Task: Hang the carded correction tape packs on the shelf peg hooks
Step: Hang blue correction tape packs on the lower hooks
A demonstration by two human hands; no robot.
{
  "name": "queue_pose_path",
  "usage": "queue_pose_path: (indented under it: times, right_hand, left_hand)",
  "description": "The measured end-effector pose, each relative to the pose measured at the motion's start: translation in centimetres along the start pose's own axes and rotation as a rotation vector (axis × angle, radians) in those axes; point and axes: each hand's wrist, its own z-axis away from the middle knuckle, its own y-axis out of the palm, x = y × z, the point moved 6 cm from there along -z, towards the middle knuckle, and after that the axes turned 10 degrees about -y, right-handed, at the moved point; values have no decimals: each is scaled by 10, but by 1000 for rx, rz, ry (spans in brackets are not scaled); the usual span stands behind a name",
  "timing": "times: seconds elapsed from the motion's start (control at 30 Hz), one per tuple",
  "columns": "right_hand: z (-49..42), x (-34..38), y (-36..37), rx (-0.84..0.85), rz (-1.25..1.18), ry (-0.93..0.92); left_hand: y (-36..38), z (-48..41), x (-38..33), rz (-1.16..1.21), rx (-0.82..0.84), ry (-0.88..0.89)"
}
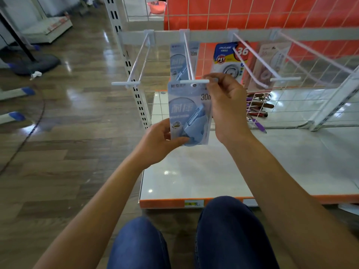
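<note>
A light blue carded correction tape pack (pixel 187 111) is held upright at the front tip of the second peg hook (pixel 189 61), its hang hole just below the hook's white end bar. My left hand (pixel 161 140) grips the pack's bottom edge. My right hand (pixel 223 101) pinches its top right corner beside the end bar. Another blue pack (pixel 177 59) hangs further back on the same hook. A white and yellow pack (pixel 225 59) hangs on the third hook (pixel 250 65), and a pinkish pack (pixel 270 65) on the hook to its right.
The leftmost peg hook (pixel 136 63) holds nothing. Pens (pixel 258 111) lie behind a wire grid on the white shelf base (pixel 213 171). A slotted white upright (pixel 134 78) stands at the left. Wooden floor spreads to the left; my knees are below.
</note>
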Motion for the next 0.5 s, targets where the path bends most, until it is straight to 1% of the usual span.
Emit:
queue_pose_path:
  times: [0.23, 0.5]
  right_hand:
    - [1, -6, -2, 22, -57, -11]
    - [-4, -11, -1, 47, -43, -61]
  left_hand:
    - [5, -6, 5, -49, 5, 9]
    - [2, -20, 8, -48, -27, 3]
